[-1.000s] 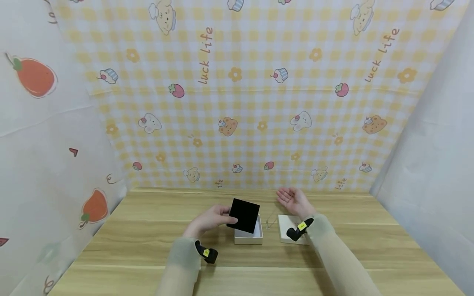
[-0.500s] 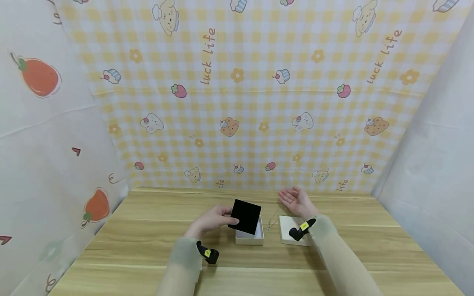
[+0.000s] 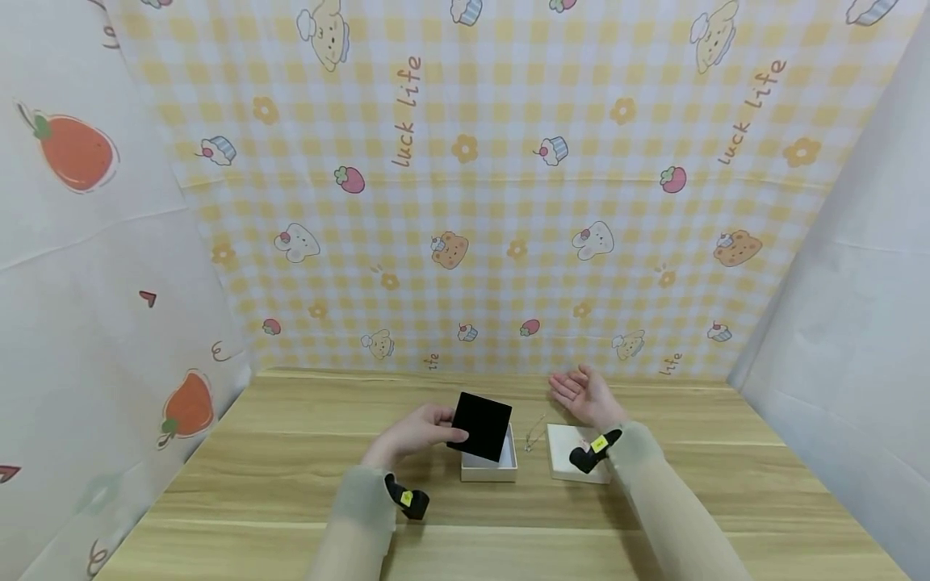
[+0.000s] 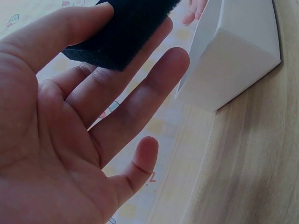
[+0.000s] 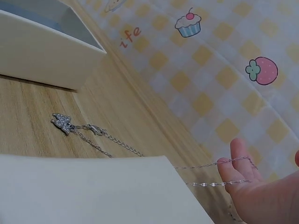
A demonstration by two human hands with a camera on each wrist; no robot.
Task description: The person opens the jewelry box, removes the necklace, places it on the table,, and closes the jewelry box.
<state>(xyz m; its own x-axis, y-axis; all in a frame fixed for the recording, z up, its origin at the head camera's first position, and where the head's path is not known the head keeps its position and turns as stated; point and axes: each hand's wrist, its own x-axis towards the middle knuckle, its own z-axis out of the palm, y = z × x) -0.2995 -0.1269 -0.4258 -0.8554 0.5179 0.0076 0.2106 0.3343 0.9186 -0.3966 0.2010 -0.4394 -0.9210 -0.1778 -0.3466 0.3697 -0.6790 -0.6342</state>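
Note:
My left hand (image 3: 416,431) pinches a square black foam pad (image 3: 482,426) between thumb and fingers, tilted over the open white box (image 3: 490,474). In the left wrist view, the ring and little fingers stand free of the foam's thick edge (image 4: 112,56). Palm up behind the white lid (image 3: 562,440), my right hand (image 3: 590,401) has loosely bent fingers. Strands of a silver necklace (image 5: 124,143) run across those fingers in the right wrist view. The necklace's sparkling pendant (image 5: 61,123) lies on the table between box and lid, beside the clasp.
The wooden table (image 3: 305,476) extends to both sides. A yellow checked cloth (image 3: 494,282) hangs right at its back edge, with white cloths at left and right. A wrist camera (image 3: 585,458) overlaps the lid in the head view.
My right hand has shifted slightly to the right. My left hand keeps the foam pad at about the same place over the box.

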